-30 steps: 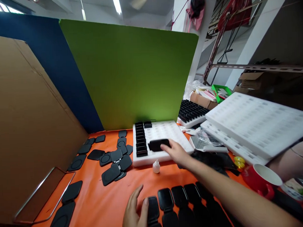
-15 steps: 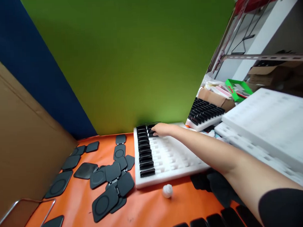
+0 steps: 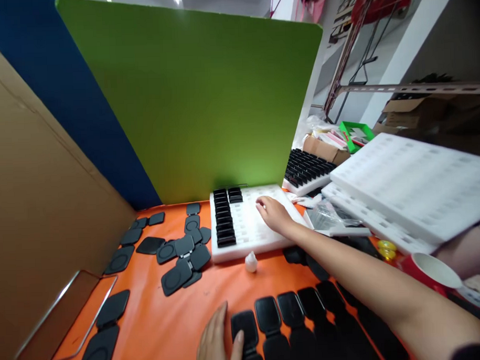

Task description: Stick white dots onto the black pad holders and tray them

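My left hand (image 3: 216,344) lies open and flat on the orange mat (image 3: 158,319), well nearer to me than the tray (image 3: 248,240), and it holds nothing. Its fingers rest just beside the leftmost of a row of black pads (image 3: 286,312), which runs off to the right on the near side of the tray. I can't tell whether finger and pad actually touch.

A small white bottle (image 3: 251,262) stands upright just in front of the tray's near edge. A red cup (image 3: 428,270) sits well off to the tray's right. More loose pads (image 3: 183,253) lie overlapping just left of the tray.

My right hand (image 3: 275,213) reaches in from the right and rests on the tray's middle, with its fingers loosely bent and nothing in its grasp. The tray itself is white foam with rows of slots. Black pieces (image 3: 224,222) fill its left column and the far end of the next one, and the other slots are bare.

A second tray (image 3: 306,170) full of black parts sits behind the tray and to its right. A green board (image 3: 193,97) stands upright right behind the tray.
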Tool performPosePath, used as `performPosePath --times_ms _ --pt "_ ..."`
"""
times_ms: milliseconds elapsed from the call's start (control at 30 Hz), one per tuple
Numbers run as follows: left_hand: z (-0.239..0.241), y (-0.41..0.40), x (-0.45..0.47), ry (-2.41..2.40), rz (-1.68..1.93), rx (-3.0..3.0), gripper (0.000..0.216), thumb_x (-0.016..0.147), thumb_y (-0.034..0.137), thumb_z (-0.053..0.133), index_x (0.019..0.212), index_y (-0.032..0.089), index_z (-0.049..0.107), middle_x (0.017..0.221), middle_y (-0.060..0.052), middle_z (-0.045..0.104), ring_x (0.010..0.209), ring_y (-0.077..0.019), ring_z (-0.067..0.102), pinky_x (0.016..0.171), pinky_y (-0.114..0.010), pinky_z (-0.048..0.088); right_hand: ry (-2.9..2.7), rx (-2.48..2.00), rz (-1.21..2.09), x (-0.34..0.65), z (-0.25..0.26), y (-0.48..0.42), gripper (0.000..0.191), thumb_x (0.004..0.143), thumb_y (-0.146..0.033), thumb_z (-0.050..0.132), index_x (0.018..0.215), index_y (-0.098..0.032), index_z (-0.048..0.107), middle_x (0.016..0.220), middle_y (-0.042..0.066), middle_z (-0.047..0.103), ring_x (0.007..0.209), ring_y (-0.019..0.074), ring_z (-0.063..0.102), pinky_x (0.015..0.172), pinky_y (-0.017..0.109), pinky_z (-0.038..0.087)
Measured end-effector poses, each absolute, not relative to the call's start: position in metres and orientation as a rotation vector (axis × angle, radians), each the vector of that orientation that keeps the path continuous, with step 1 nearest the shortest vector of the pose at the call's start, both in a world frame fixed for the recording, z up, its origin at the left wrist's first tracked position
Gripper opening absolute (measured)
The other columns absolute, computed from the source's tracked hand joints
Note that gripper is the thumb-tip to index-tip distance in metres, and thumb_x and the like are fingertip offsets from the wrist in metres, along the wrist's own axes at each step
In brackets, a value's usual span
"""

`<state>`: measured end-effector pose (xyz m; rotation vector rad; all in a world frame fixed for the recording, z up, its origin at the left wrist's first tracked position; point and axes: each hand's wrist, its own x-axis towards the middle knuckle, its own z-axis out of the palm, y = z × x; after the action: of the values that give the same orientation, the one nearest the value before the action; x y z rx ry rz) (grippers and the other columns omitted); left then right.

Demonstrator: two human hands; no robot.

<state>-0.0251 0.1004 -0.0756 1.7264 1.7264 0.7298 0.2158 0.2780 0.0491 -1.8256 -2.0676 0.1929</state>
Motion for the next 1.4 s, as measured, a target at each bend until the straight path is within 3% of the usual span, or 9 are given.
performPosePath --times_ms 200,333,433,633,900,1033,1167,1300,1400 --pt "-0.07 0.043 -0.025 1.709 0.202 2.044 0.079 0.071 0.05 0.048 0.135 0.008 0.027 0.143 -0.013 0.021 0.132 -0.0299 0.015 0.106 -0.05 0.006 -2.396 -1.517 0.699 0.189 0.007 0.146 0.022 0.085 -0.028 0.043 0.096 -0.018 0.059 0.098 0.007 0.061 0.093 0.019 0.053 0.08 0.029 0.038" --pt "-0.072 0.035 -0.022 1.78 0.151 2.08 0.081 0.072 0.051 0.047 0.137 0.008 0.022 0.145 -0.013 0.015 0.133 -0.0286 0.009 0.106 -0.049 0.005 -2.544 -1.588 0.909 0.146 -0.014 0.141 0.047 0.075 -0.044 0.054 0.112 -0.016 0.052 0.112 0.013 0.055 0.097 0.0259 0.053 0.077 0.035 0.041" --pt "-0.068 0.037 -0.021 1.783 0.208 2.065 0.08 0.07 0.049 0.051 0.136 0.012 0.024 0.145 -0.012 0.015 0.133 -0.0287 0.008 0.106 -0.05 0.005 -2.631 -1.562 1.081 0.133 -0.008 0.161 0.06 0.06 -0.054 0.064 0.102 -0.011 0.058 0.095 0.013 0.062 0.076 0.0244 0.059 0.06 0.031 0.044" --pt "-0.054 0.029 -0.017 1.557 0.638 1.616 0.045 0.078 0.044 0.046 0.114 0.018 0.054 0.124 -0.012 0.053 0.118 -0.0288 0.044 0.097 -0.044 0.032 -2.688 -1.297 1.351 0.147 0.024 0.159 0.04 0.071 -0.05 0.058 0.091 -0.016 0.062 0.075 0.001 0.063 0.058 0.0114 0.055 0.047 0.019 0.038" --pt "-0.034 0.055 -0.014 1.198 0.992 0.944 0.049 0.069 0.05 0.057 0.1 0.012 0.06 0.089 -0.01 0.068 0.088 -0.0263 0.061 0.075 -0.035 0.048 -2.453 -1.155 0.423 0.125 0.006 0.078 0.025 0.085 -0.027 0.044 0.105 -0.02 0.059 0.102 0.007 0.063 0.098 0.0203 0.052 0.085 0.034 0.038" --pt "-0.01 0.056 -0.019 1.076 0.973 0.734 0.055 0.076 0.057 0.043 0.111 0.016 0.056 0.099 -0.011 0.066 0.091 -0.0253 0.061 0.076 -0.037 0.048 -2.202 -1.153 0.512 0.119 0.002 0.058 0.045 0.084 -0.038 0.045 0.126 -0.023 0.043 0.135 0.005 0.04 0.125 0.023 0.031 0.105 0.043 0.02" --pt "0.005 0.056 -0.009 1.011 1.045 0.627 0.052 0.071 0.041 0.061 0.115 0.015 0.05 0.099 -0.01 0.066 0.091 -0.0241 0.061 0.077 -0.034 0.048 -1.7 -1.328 0.828 0.115 -0.003 0.055 0.052 0.083 -0.038 0.046 0.131 -0.02 0.037 0.14 0.009 0.031 0.128 0.0228 0.026 0.104 0.041 0.022" --pt "0.005 0.067 0.007 1.097 1.236 0.694 0.048 0.071 0.043 0.061 0.11 0.016 0.051 0.097 -0.008 0.065 0.094 -0.0239 0.059 0.081 -0.034 0.046 -1.03 -1.313 1.29 0.104 -0.013 0.055 0.049 0.08 -0.048 0.05 0.118 -0.017 0.05 0.104 0.011 0.059 0.092 0.0205 0.056 0.075 0.032 0.045" --pt "-0.003 0.078 0.016 1.287 1.273 0.914 0.044 0.072 0.045 0.058 0.104 0.016 0.054 0.101 -0.009 0.063 0.101 -0.0249 0.056 0.087 -0.036 0.044 -0.81 -1.198 1.387 0.109 -0.006 0.065 0.038 0.079 -0.049 0.05 0.097 -0.017 0.059 0.059 -0.002 0.052 0.05 0.0101 0.047 0.048 0.021 0.037"
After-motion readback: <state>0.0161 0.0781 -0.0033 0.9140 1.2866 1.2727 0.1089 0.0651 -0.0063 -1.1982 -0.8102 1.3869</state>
